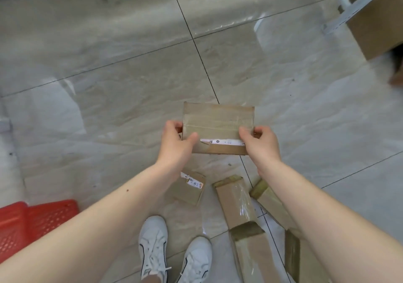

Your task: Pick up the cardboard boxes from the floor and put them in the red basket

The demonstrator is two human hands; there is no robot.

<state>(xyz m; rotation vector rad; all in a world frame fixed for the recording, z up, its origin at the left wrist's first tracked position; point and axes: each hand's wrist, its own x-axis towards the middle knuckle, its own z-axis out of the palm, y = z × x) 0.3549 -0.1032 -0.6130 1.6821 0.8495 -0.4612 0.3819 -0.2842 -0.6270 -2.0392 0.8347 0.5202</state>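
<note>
- Left hand (177, 139) gripped the left end of a flat box (218, 127), thumb curled over its top face, fingers behind the edge.
- Right hand (260, 139) pinched the right end of that box, thumb on top.
- The box was held level above the floor (130, 75), well clear of it; a white label strip (222, 141) ran along its near side.
- Below the hands, small box (190, 187) and long box (236, 199) lay on the floor, with further boxes beside them.
- Shoes (153, 245) stood near these.
- Basket (32, 223), red, sat at lower left, apart from the boxes.
</note>
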